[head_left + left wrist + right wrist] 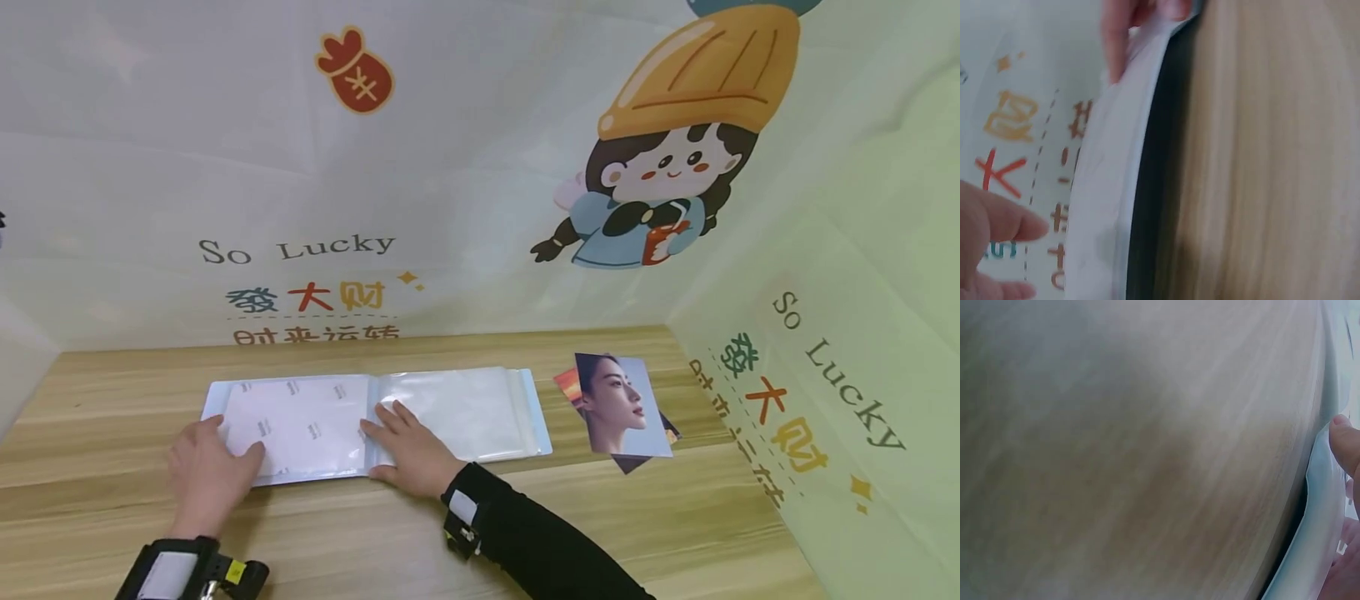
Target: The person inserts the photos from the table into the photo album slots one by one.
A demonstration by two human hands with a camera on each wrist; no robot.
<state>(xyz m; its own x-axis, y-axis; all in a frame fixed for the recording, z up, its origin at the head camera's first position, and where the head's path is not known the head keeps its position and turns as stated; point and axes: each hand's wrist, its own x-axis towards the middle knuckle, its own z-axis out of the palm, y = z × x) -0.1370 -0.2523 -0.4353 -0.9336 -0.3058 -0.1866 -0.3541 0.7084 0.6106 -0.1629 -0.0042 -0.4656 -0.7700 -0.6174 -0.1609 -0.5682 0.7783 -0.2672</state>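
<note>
Presently: one open album (pixel 330 417), flat on tabletop (pixel 352 542); my left grip (pixel 212 467), loosely spread, at its left page; my right grip (pixel 414 454), splayed, touching near its spine; neither clasping.

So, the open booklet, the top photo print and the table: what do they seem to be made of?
Open booklet: probably flexible, glossy plastic; its pages show wrinkles and pale reflections.
Photo print: likely smooth photo paper or card; it looks thin, with crisp edges.
Table: wood or wood-look laminate, fairly smooth; grain bands show, but I cannot tell which.
</note>
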